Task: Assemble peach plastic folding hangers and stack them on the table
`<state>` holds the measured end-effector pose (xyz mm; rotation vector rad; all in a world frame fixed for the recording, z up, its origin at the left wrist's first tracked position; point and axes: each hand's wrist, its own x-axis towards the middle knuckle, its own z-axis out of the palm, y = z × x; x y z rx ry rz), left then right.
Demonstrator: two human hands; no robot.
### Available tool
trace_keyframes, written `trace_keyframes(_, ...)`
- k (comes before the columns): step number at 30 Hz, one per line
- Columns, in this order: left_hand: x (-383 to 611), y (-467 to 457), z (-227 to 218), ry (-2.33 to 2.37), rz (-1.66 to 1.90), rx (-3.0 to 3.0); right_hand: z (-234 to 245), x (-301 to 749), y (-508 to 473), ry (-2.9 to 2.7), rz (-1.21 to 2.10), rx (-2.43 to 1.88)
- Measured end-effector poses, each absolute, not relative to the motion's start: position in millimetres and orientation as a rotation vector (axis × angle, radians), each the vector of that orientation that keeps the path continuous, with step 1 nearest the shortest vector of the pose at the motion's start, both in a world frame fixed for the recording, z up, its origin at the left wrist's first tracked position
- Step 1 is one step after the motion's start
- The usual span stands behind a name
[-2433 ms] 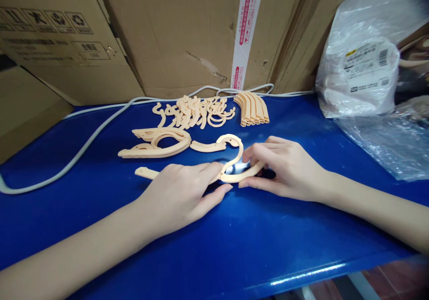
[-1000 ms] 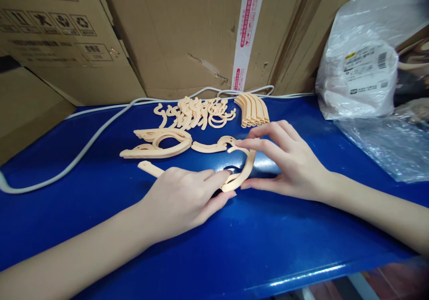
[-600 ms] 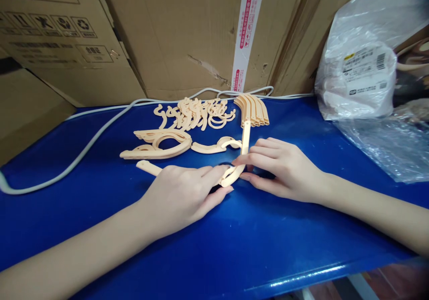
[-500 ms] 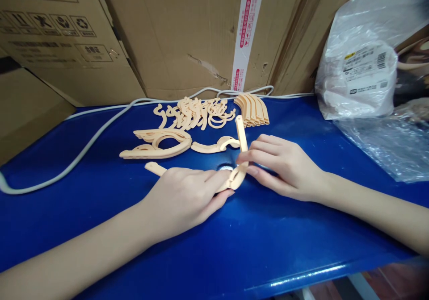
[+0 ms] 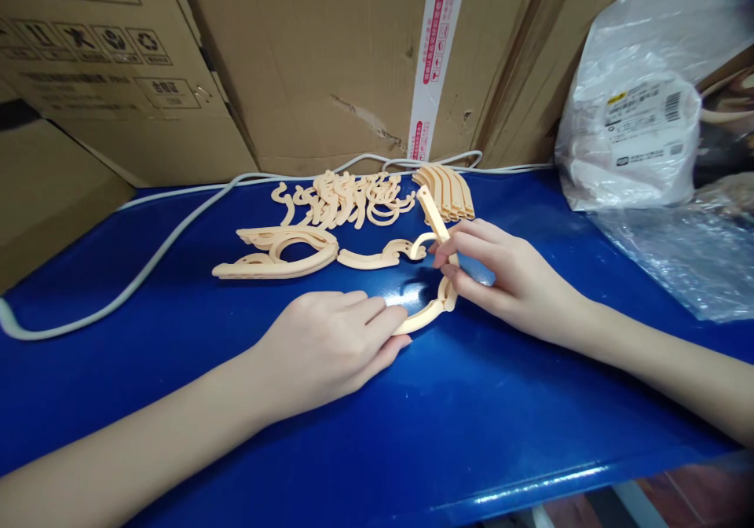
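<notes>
My left hand [image 5: 335, 347] is closed around one arm of a beige folding clothes hanger [image 5: 419, 322], low over the blue table. Most of that arm is hidden under the fingers. My right hand [image 5: 500, 273] pinches the hanger's other arm, which stands up at a slant with its holed end pointing away from me. A curved piece, perhaps the hook, sticks out to the left of the right fingers. Just beyond lies a loose hanger arm [image 5: 365, 261] with a curved part at its right end. Folded hangers [image 5: 276, 269] lie stacked farther left.
Behind are a pile of beige hanger hooks [image 5: 345, 198] and a stack of curved hanger arms [image 5: 451, 190]. A white cable [image 5: 170, 237] runs along the back and left. Cardboard boxes [image 5: 330, 64] wall the back; a plastic-wrapped package [image 5: 636, 135] stands at right.
My right hand has moved slightly right, and the hanger's raised arm now leans more to the left. More of the curved joint shows between my hands. The left hand has barely moved.
</notes>
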<state>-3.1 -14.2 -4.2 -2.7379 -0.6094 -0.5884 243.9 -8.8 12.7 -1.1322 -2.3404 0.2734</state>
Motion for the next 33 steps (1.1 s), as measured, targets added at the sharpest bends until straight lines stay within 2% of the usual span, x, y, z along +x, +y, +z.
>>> trace_keyframes(15, -5, -8, 0, -0.732, -0.62, -2.756, 11, 257, 4, -2.295, 0.116, -1.229)
trace_keyframes(26, -5, -4, 0, -0.809, -0.557, -2.824, 4, 263, 13, -2.337, 0.142, -1.205)
trace_keyframes(33, -6, -2, -5, -1.013, -0.448, -2.81, -1, 265, 17, -2.332, 0.159, -1.235)
